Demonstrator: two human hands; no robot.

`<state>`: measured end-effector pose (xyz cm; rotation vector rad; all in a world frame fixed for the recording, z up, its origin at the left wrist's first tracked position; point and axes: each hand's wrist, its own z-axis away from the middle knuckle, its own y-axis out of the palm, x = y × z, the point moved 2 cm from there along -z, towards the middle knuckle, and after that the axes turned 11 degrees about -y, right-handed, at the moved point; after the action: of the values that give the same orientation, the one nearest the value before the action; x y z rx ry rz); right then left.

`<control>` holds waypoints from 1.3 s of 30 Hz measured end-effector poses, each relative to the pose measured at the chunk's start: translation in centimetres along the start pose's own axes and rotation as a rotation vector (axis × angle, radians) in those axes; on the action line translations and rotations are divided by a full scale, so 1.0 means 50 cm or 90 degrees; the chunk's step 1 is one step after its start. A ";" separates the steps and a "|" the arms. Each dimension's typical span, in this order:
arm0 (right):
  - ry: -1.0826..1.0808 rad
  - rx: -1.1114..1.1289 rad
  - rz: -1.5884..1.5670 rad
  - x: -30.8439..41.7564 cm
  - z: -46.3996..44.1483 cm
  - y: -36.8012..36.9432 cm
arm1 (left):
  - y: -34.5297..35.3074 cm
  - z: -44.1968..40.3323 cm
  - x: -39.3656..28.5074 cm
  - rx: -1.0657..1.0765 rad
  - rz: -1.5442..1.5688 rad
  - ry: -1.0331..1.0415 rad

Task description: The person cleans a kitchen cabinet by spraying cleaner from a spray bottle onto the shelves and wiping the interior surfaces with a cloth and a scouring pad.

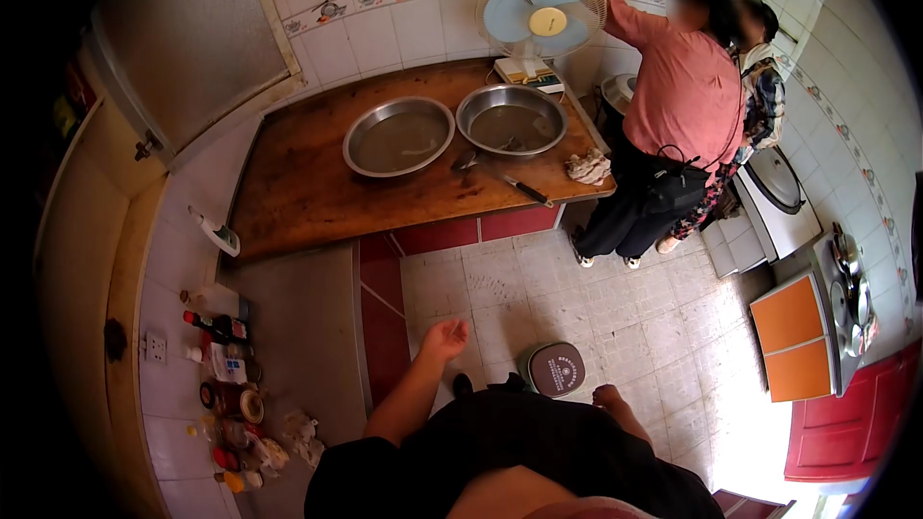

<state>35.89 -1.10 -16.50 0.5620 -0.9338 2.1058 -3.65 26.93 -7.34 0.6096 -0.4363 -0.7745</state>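
Observation:
My left hand (445, 338) hangs in the air left of my body, its fingers loosely bent and nothing in it. On the other side, my right hand (607, 396) is low beside my body with its fingers curled in, and no object shows in it. Between them on the floor stands a small bin with a dark printed lid (557, 369), nearest to my right hand. Ahead, out of reach of both hands, a wide metal basin (351, 156) and a second metal basin (468, 133) rest on a wooden board (317, 202). Each basin holds some liquid.
A black-handled utensil (527, 191) and a crumpled cloth (587, 167) lie near the board's right end. Behind stand a fan (547, 21) and a scale (538, 77). Two people (683, 86) stand at right. Bottles (221, 327) and jars line the left counter (298, 327).

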 end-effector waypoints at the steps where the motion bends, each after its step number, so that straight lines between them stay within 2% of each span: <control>1: -0.022 0.002 0.028 -0.022 -0.009 0.006 | -0.001 -0.004 -0.008 0.019 -0.013 0.003; 5: -0.121 0.015 0.236 -0.114 -0.039 0.031 | 0.035 0.044 -0.050 0.024 0.036 0.060; 7: -0.184 0.010 0.379 -0.191 -0.068 0.057 | 0.048 0.086 -0.107 0.052 0.059 0.137; 8: -0.209 -0.029 0.449 -0.269 -0.097 0.085 | 0.057 0.116 -0.148 0.111 0.076 0.154; 9: -0.189 0.010 0.394 -0.211 -0.069 0.068 | 0.060 0.152 -0.189 0.170 0.092 0.172; 10: -0.155 0.013 0.312 -0.164 -0.047 0.053 | 0.063 0.209 -0.220 0.261 -0.030 0.278; 11: -0.121 0.003 0.228 -0.117 -0.024 0.044 | 0.056 0.255 -0.265 0.220 0.076 0.331; 12: -0.091 -0.014 0.162 -0.089 -0.005 0.039 | 0.046 0.304 -0.307 0.231 0.098 0.386; 13: -0.063 -0.034 0.108 -0.063 0.013 0.035 | 0.002 0.323 -0.393 0.272 0.078 0.457; 15: -0.051 -0.033 0.091 -0.038 0.017 0.028 | -0.031 0.407 -0.466 0.335 0.089 0.623; 17: -0.006 -0.037 -0.009 -0.060 -0.007 0.034 | -0.054 0.466 -0.502 0.247 0.088 0.775; 21: -0.018 0.010 0.056 -0.056 -0.027 0.032 | -0.069 0.518 -0.481 0.189 0.069 0.808; 22: -0.033 0.036 0.120 -0.055 -0.038 0.032 | -0.071 0.513 -0.462 0.182 0.095 0.798; 23: -0.105 0.110 0.285 -0.053 -0.047 0.032 | -0.071 0.514 -0.446 0.176 0.122 0.788; 25: -0.016 -0.025 0.030 -0.030 -0.043 0.024 | -0.090 0.491 -0.449 0.155 0.150 0.765; 27: -0.028 -0.052 0.097 -0.022 -0.043 0.023 | -0.106 0.470 -0.455 0.141 0.159 0.745; 29: -0.144 0.034 0.480 -0.078 -0.082 0.041 | -0.109 0.461 -0.454 0.129 0.148 0.726; 31: 0.017 -0.010 0.052 -0.094 -0.071 0.038 | -0.111 0.450 -0.460 0.120 0.125 0.729; 33: -0.124 0.042 0.445 -0.105 -0.080 0.053 | -0.106 0.443 -0.462 0.114 0.116 0.719; 36: 0.236 -0.051 -0.224 -0.064 -0.030 0.043 | -0.085 0.429 -0.452 0.126 0.121 0.687; 39: -0.084 0.097 0.466 -0.057 -0.018 0.056 | -0.085 0.394 -0.454 0.165 0.122 0.654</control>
<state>35.42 -2.97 -20.10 0.4808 -1.1836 2.8363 -31.63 34.84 1.35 1.0935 0.3593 -0.1493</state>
